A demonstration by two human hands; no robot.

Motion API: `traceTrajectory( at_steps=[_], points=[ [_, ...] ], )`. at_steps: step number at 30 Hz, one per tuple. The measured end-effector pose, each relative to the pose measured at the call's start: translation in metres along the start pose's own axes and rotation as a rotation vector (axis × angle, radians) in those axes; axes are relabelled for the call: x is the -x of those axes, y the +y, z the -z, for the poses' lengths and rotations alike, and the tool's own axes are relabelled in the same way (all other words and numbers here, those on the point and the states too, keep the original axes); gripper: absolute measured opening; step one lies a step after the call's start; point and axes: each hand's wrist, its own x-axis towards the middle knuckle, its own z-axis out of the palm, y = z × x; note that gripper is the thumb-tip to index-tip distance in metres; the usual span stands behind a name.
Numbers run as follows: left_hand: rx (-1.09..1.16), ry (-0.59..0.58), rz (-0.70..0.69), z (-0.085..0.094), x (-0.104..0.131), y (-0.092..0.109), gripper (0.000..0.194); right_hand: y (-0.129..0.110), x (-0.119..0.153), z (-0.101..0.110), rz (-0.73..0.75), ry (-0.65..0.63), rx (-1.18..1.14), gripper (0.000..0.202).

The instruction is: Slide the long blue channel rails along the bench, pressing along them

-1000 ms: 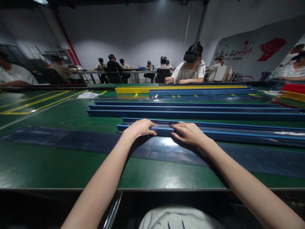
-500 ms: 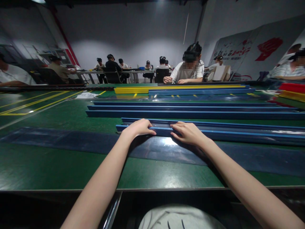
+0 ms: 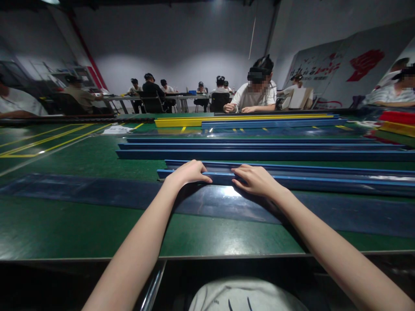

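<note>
A long blue U-shaped plastic channel (image 3: 317, 180) lies across the green table, its open side up. Near its left end, my left hand (image 3: 191, 172) grips the front wall, thumb outside and fingers over the top edge. A short way to the right, my right hand (image 3: 254, 179) pinches the same wall, its thumb also on the near side. The fingertips inside the channel are partly hidden. Under my wrists, a flat dark blue transparent strip (image 3: 106, 196) stretches along the table.
Beyond the held channel lie more blue channels (image 3: 194, 154), then a yellow channel (image 3: 178, 122). White paper (image 3: 116, 129) is at the back left. Red and yellow pieces (image 3: 397, 125) lie at the far right. A co-worker (image 3: 254, 93) sits across the table (image 3: 81, 233); several people sit behind.
Both hands keep the same hold on the channel, which has not visibly moved. The view has shifted very slightly.
</note>
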Motion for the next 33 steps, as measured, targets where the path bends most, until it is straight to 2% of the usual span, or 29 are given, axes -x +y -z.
traceTrajectory(
  at_steps=[11,17,26,33],
  points=[
    [-0.021,-0.017,0.014,0.001,0.000,0.001,0.038,0.000,-0.001,0.000,-0.014,-0.029,-0.014,0.035],
    [-0.128,0.018,-0.038,0.001,0.002,0.004,0.034,-0.001,0.000,0.000,-0.004,-0.023,0.001,0.037],
    [-0.186,0.044,-0.089,-0.001,0.004,0.009,0.055,0.000,-0.001,0.001,-0.023,-0.051,-0.003,0.035],
    [-0.302,0.078,-0.137,-0.007,0.003,0.014,0.052,0.000,-0.001,0.000,-0.015,-0.038,-0.012,0.034]
  ],
)
